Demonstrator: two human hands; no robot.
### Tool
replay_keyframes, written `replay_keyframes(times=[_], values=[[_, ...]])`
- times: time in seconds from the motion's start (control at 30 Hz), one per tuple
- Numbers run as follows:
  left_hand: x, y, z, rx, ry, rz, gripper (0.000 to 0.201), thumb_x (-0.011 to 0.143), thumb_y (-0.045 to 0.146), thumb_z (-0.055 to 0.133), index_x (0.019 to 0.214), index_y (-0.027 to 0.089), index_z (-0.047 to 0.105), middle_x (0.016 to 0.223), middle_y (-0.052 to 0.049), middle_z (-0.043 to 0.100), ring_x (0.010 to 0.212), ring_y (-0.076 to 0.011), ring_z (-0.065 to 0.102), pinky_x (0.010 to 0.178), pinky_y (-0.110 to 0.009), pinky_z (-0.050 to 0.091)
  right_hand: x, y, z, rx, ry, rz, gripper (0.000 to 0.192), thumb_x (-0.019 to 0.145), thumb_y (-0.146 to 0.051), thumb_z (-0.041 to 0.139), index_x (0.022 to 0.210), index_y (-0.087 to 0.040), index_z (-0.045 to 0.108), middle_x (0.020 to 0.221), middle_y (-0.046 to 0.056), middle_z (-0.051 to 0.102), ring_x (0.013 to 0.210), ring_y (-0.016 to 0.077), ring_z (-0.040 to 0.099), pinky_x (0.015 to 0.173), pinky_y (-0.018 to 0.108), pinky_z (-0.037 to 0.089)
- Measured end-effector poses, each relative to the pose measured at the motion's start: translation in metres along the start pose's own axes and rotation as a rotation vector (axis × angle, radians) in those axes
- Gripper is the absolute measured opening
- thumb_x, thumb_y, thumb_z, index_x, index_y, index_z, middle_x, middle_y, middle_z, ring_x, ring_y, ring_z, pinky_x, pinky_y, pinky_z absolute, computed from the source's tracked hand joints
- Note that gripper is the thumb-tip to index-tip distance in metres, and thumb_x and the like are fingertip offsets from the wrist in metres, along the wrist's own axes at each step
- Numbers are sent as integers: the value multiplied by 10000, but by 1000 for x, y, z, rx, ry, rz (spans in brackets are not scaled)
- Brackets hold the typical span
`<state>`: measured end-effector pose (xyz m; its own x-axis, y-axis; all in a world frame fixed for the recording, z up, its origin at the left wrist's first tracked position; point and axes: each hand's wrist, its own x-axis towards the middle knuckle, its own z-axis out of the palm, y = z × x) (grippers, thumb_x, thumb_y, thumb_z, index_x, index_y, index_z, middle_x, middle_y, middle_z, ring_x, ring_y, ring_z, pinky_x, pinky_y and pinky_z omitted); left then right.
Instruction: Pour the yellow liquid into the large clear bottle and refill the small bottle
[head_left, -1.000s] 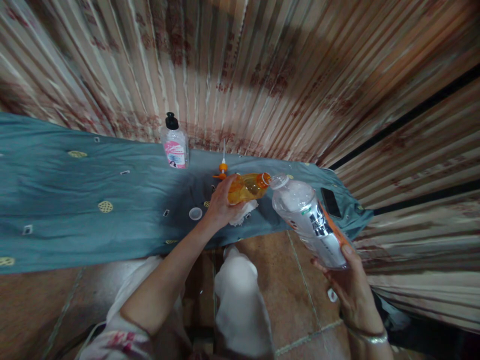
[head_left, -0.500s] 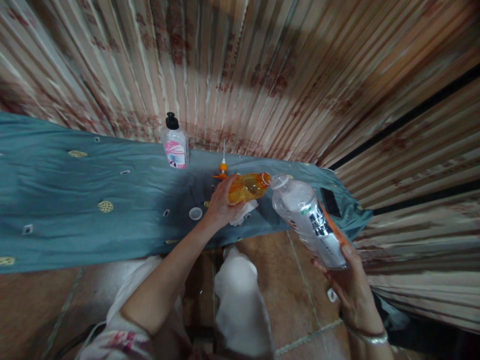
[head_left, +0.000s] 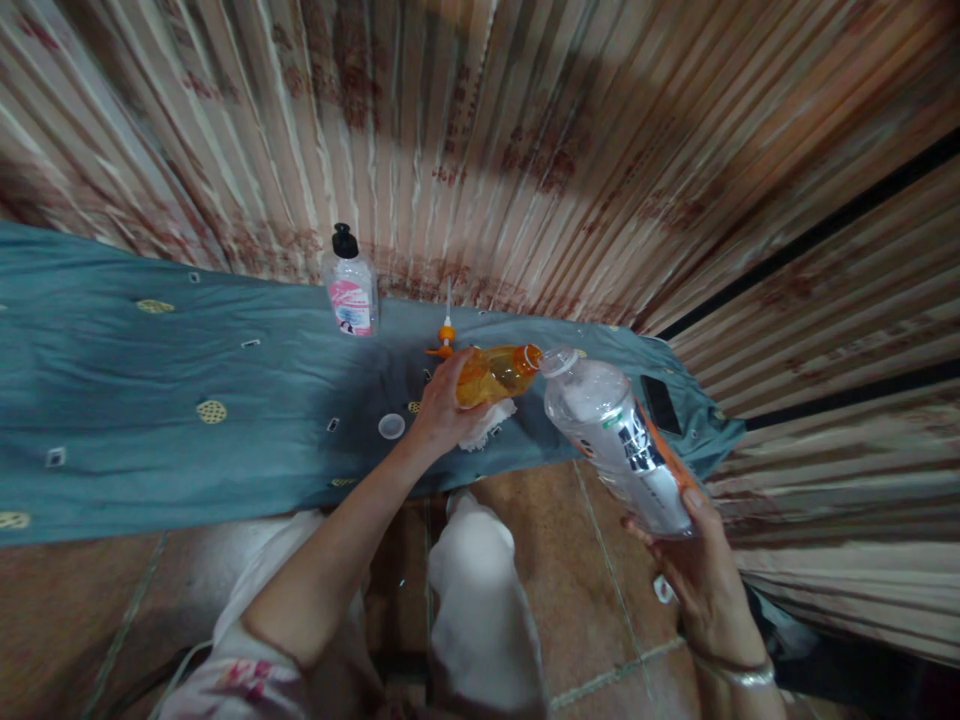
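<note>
My left hand (head_left: 441, 406) grips a small orange bottle (head_left: 496, 374), tilted so its open neck points right. A white tissue (head_left: 486, 424) is bunched under that hand. My right hand (head_left: 694, 560) holds the base of a large clear plastic bottle (head_left: 616, 438) with a silver and orange label. It leans up to the left, and its open mouth meets the orange bottle's neck. Both bottles hang over the front edge of the teal cloth (head_left: 150, 400).
On the cloth stand a clear bottle with a pink label and black cap (head_left: 349, 284), an orange pump head (head_left: 445, 338), a small white cap (head_left: 391, 427) and a dark phone (head_left: 661, 404). Striped curtains hang behind and to the right. Brown floor tiles lie below.
</note>
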<state>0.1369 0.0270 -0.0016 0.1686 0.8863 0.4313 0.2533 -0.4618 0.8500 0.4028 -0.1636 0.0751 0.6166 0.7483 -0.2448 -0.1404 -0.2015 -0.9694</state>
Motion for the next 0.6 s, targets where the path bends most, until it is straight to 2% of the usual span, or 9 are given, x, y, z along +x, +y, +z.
replay_keyframes(times=[0.17,0.4,0.6], values=[[0,0,1,20,10,6,721,759,263,813,1410,204,508,1450,-153,630,1349,-299,609,1146,-497,492,0,-2,-1,-24,-14,18,583,723,-600,793,1245,-349,728,1175,27,789,1057,319,739,666,378,646],[0,1,1,28,9,11,715,761,287,809,1399,190,501,1447,-165,631,1348,-310,608,1142,-512,492,2,1,-1,-8,-3,-5,559,739,-587,787,1242,-349,731,1165,25,789,1050,304,737,680,369,643],[1,1,0,9,-4,-5,713,759,291,805,1394,183,500,1448,-169,626,1356,-315,601,1154,-513,482,3,-1,-2,11,-47,-6,568,754,-570,787,1275,-355,716,1198,35,783,1078,309,731,690,372,638]])
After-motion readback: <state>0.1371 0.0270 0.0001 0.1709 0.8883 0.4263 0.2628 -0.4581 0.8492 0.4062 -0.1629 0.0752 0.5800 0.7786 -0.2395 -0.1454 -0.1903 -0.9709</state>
